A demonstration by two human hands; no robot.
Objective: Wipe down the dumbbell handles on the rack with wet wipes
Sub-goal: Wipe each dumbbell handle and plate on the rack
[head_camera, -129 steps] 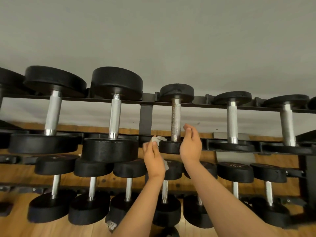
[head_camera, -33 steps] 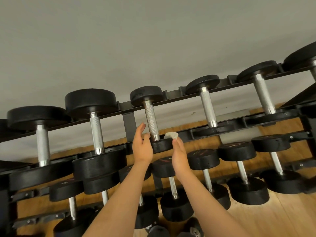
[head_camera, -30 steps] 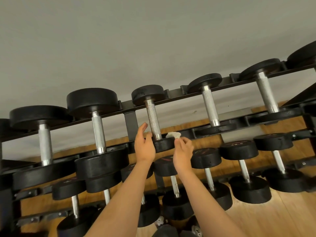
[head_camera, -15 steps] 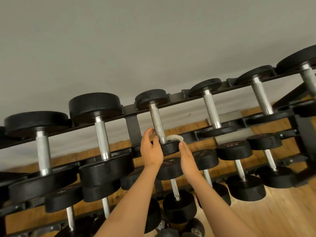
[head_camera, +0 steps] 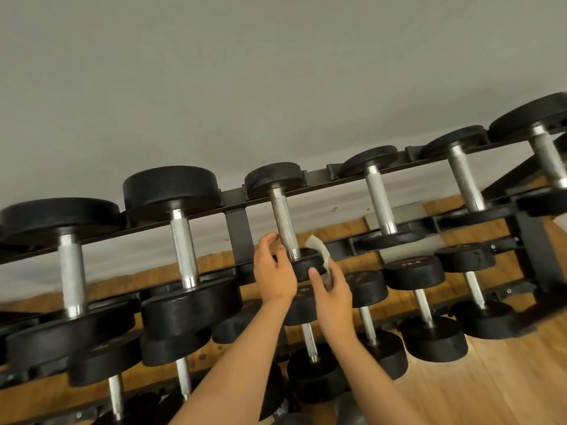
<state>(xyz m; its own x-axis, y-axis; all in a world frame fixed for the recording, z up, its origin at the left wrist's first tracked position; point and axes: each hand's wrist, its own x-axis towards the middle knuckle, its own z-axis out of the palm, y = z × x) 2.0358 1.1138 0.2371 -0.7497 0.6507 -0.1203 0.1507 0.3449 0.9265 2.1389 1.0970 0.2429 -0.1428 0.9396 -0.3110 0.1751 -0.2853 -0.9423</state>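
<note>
Though near handle (head_camera: 283,223), rack post (head_camera: 237,231) apart.

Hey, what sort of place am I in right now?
Probably a gym's weight area: a black tiered rack holds rows of dumbbells with metal handles, above a wooden floor. The right hand holds a wet wipe.

Bare left hand (head_camera: 274,279) and right hand (head_camera: 333,291), forearms (head_camera: 239,360) unsleeved.
</note>
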